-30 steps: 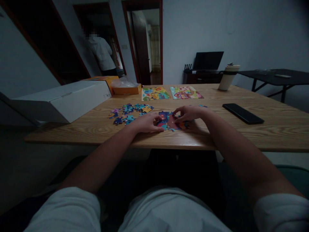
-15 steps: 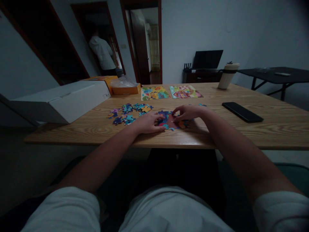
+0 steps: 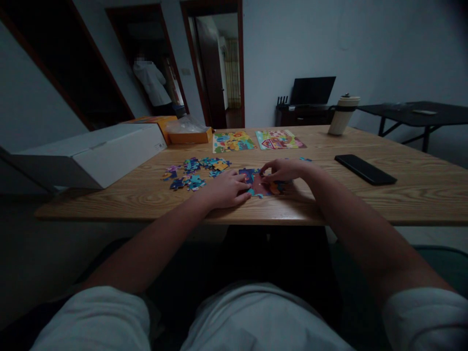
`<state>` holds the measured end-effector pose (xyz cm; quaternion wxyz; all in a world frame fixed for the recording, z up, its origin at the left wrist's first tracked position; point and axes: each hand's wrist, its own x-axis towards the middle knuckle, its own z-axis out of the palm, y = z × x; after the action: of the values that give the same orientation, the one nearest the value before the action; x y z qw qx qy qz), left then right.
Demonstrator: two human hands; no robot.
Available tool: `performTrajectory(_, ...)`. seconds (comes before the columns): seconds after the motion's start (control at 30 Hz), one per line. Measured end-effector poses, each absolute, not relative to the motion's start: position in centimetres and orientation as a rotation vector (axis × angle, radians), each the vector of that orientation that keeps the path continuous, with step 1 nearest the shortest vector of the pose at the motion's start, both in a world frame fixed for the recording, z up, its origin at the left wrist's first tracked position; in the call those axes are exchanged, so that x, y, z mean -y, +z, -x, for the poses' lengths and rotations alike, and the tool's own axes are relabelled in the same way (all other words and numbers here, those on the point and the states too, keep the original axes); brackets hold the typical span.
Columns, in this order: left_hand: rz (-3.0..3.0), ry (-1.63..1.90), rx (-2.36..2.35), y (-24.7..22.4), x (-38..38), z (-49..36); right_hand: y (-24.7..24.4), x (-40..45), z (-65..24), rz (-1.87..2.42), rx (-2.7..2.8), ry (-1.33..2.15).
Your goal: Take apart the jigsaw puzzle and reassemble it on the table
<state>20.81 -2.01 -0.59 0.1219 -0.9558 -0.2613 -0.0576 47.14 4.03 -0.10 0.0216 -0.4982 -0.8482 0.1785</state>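
Note:
A partly joined jigsaw puzzle [image 3: 259,186] in dark blue, red and teal lies near the table's front edge. My left hand [image 3: 228,189] rests flat at its left side, fingers spread and tips touching the border. From the right, my right hand [image 3: 283,169] reaches over the puzzle, its fingers bent down onto a puzzle piece near the upper middle; the piece is mostly hidden by the fingers. Loose puzzle pieces [image 3: 193,182], mostly blue, with some orange and purple, are heaped to the left of my left hand.
Two colourful picture sheets [image 3: 234,142] lie at the back of the wooden table [image 3: 365,204]. Left are a white box [image 3: 117,151] and an orange box [image 3: 192,137] with clear plastic. A black phone [image 3: 364,169] and a beige tumbler [image 3: 342,117] stand right. A person [image 3: 151,83] is in a doorway.
My left hand has slid slightly left and towards me, uncovering more of the puzzle's left side. My right hand stays almost in place over the puzzle.

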Motion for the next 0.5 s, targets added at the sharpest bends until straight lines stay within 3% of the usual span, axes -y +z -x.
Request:
performTrajectory(0.3,2.713,-0.122,0.783,-1.3,1.5,-21.5,1.3,-5.7,-51.9,1.615,1.854,0.191)
performTrajectory(0.5,2.78,-0.094,0.832,-0.5,1.3,-21.8,-0.1,-7.3,-54.5,1.814,1.795,0.231)
